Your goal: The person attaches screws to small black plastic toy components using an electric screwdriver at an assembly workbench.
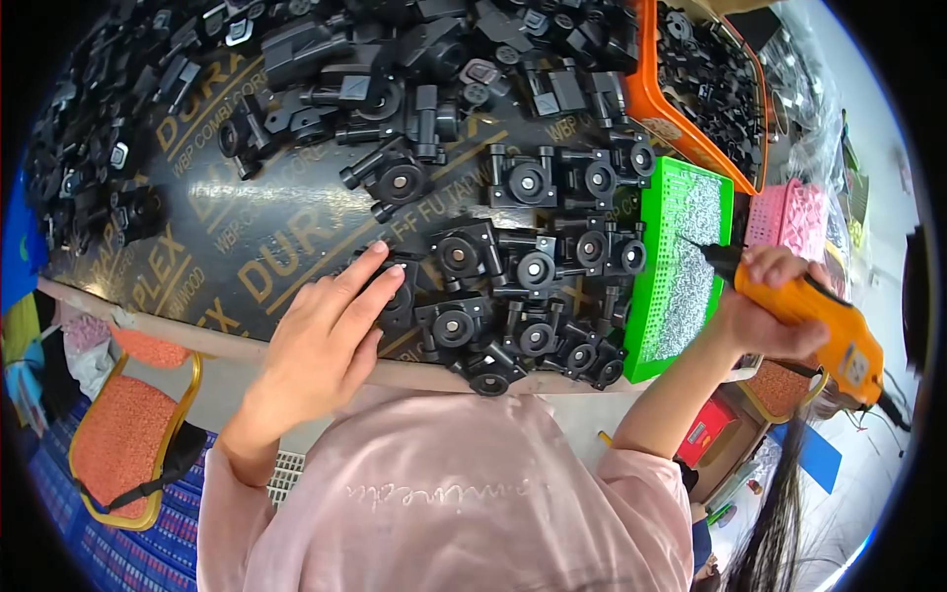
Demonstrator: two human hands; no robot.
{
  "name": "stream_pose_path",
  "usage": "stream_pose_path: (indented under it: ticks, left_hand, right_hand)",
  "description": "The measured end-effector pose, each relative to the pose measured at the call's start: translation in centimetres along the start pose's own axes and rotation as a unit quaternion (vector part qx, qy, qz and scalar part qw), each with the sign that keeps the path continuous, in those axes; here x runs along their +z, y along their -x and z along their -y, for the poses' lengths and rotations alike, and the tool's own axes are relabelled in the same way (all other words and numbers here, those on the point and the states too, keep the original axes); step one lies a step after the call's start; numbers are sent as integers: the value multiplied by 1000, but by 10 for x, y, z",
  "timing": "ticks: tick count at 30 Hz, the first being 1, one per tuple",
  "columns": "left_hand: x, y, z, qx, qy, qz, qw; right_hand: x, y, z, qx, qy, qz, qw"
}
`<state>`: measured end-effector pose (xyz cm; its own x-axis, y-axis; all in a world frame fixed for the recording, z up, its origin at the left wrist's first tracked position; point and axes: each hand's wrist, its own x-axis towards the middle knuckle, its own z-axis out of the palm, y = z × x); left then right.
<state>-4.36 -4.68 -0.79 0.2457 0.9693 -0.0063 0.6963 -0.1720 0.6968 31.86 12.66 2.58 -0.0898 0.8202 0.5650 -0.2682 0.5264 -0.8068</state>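
My left hand (330,331) lies near the front edge of the table, its index and middle fingers stretched out and apart. Their tips rest at a black plastic part (402,304), which the hand partly hides. On the right, my right hand (769,306) is wrapped round an orange electric screwdriver (838,340). The tool's dark nose points left, with its bit over a green basket (646,316) filled with small silvery screws (691,252). Between the hands sit several black assemblies with round wheels (528,184), grouped closely together.
Loose black parts (414,49) are heaped along the far side of the dark printed tabletop (227,266). An orange crate (646,89) of small black pieces stands far right, by a pink basket (789,217). A padded chair (123,434) is at lower left.
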Motion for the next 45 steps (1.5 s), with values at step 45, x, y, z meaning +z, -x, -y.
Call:
stream_pose_path:
  ticks: [45]
  left_hand:
    - [36, -27, 0, -44, -26, -179, 983]
  right_hand:
    - [150, 25, 9, 44, -196, 190, 961]
